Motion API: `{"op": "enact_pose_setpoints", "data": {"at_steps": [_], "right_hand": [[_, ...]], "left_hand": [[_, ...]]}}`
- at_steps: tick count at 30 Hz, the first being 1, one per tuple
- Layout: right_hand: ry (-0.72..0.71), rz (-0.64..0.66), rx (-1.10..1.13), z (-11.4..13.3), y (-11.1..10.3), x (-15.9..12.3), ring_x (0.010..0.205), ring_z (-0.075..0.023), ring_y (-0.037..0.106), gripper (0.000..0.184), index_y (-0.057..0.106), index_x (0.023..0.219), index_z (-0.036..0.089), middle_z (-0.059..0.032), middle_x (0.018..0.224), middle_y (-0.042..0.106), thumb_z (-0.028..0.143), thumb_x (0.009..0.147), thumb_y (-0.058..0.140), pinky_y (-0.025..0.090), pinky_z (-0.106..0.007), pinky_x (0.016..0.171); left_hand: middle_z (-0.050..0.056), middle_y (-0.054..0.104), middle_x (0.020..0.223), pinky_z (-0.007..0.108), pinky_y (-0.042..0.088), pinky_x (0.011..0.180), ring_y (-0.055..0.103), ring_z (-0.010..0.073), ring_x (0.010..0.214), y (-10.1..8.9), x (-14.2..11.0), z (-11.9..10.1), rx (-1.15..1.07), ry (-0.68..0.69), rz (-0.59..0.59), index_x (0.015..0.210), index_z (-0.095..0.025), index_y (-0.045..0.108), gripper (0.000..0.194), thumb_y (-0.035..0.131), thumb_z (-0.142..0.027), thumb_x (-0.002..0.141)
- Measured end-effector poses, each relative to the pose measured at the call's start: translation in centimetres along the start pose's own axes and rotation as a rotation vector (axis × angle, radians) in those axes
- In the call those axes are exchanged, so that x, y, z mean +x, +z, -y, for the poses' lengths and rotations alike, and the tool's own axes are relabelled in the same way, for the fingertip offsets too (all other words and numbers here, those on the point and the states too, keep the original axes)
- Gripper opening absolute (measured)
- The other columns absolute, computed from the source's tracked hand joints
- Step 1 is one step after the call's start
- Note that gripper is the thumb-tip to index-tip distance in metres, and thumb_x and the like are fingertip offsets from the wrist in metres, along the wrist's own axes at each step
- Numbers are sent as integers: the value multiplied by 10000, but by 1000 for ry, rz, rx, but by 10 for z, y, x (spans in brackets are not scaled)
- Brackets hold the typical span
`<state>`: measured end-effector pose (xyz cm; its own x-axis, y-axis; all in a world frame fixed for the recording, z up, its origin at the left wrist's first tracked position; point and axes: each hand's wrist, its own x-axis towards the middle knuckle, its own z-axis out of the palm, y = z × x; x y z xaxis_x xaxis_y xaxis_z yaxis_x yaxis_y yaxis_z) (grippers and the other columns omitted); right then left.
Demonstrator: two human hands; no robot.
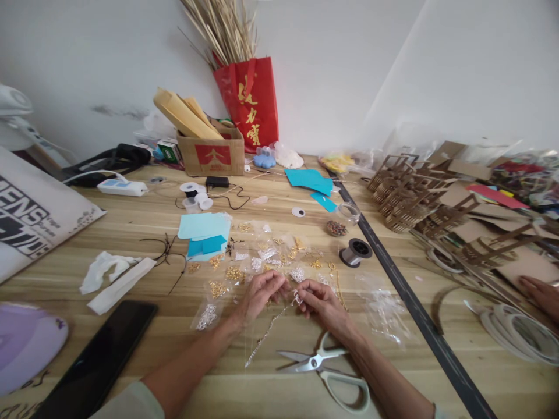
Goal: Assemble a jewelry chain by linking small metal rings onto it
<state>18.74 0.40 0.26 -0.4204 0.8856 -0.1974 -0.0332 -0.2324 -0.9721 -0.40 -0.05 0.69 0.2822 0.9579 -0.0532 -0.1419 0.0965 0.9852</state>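
My left hand [264,293] and my right hand [322,304] meet fingertip to fingertip over the wooden table. Between the right thumb and forefinger is a small silver ring-shaped piece [297,297]. A thin silver chain [264,336] runs from it down to the tabletop, its loose end toward me. The left fingers are pinched together close to the ring; whatever lies between them is too small to see. Open-bladed scissors [314,364] with pale handles lie under my right forearm. Small bags of gold findings [236,272] and silver findings [207,316] surround my hands.
A wire spool [356,252] and a jar of beads [336,227] stand to the right. Blue cards [203,227] lie behind the bags. At left is a black phone [98,361]. Beyond a dark strip are cardboard baskets [406,192] and another person's hand [541,297].
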Motion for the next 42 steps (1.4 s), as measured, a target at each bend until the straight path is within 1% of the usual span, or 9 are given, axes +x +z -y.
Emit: {"op": "enact_pose_setpoints", "data": {"at_steps": [4,7,10,16,25,30,34,38,42], "right_hand": [[-19,11,-2,-1,0,0,498,-84,520,351,647,791,165,31,575,589,509,775,718,414,-189,488],[-26,4,-9,-1,0,1,486,-85,518,358,656,793,163,28,565,597,513,765,725,417,-193,483],[-26,-7,-29,-1,1,1,489,-97,535,366,657,780,165,22,563,610,519,740,741,429,-204,485],[-27,-1,-36,1,3,0,499,-104,556,362,633,761,172,20,576,625,510,722,757,440,-211,496],[-60,-5,-39,5,5,-1,481,-105,542,382,605,758,181,21,571,625,541,742,730,442,-220,492],[-54,-4,-62,6,5,-2,503,-107,551,395,605,779,175,15,584,626,558,764,702,445,-224,515],[-47,-21,-93,6,6,-2,522,-116,549,413,597,770,177,13,593,611,580,765,689,431,-226,510],[-83,-32,-113,3,7,-2,542,-121,531,412,582,766,183,16,605,587,586,787,663,423,-232,516],[-169,-67,-194,8,2,-4,536,-118,487,375,561,776,192,19,622,560,558,844,609,393,-235,504]], "left_hand": [[39,664,777,249,465,630,605,156,706,1,1,3,-8,-13,60,890,-133,655,367,744,-451,730],[47,668,805,251,459,662,607,154,731,2,3,8,7,16,96,869,-126,657,348,786,-395,690],[38,656,753,240,443,634,586,136,682,2,4,10,18,31,81,819,-121,655,322,779,-392,695],[16,630,646,236,427,589,556,123,598,2,3,5,23,-13,74,729,-125,651,318,770,-417,690],[22,643,672,237,421,590,560,126,610,-1,5,9,13,-31,95,748,-124,667,327,767,-430,696],[19,632,666,232,419,588,547,117,607,0,4,7,-32,-41,114,729,-126,651,338,761,-445,707],[17,623,669,236,424,604,549,120,624,-1,3,3,-50,-50,98,729,-128,647,334,765,-440,704],[9,610,650,232,416,594,536,111,602,-2,2,1,-56,-64,91,714,-128,636,344,775,-441,686],[1,600,617,230,421,575,517,101,564,-2,2,-1,-69,-71,60,684,-130,631,351,785,-445,662]]}}
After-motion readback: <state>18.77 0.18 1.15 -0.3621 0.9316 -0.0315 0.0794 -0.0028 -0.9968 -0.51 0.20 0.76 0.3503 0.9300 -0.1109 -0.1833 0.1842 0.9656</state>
